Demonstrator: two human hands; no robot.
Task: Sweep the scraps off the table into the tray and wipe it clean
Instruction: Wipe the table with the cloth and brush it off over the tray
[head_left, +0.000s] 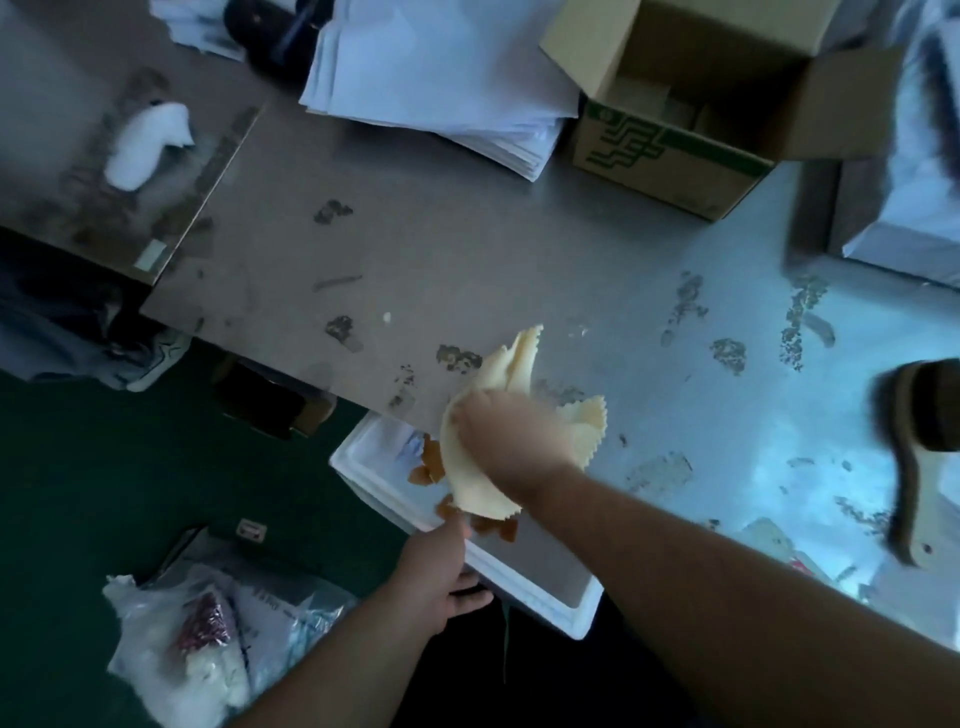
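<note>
At the table's (467, 249) near edge our right hand (498, 431) clutches the bunched yellow cloth (517, 364), pushing brown scraps (434, 462) into the white tray (569, 608), which our left hand (439, 569) grips by its rim. We judge sweeping half done (smears dot the top); next, drag farther debris trayward.

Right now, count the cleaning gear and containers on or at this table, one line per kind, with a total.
Cloths: 1, cream cloth in the right hand.
Brushes: 1, brush lying on the table.
Trays: 1, white tray gripped by the left hand.
Cardboard boxes: 1, open cardboard box.
Total: 4
</note>
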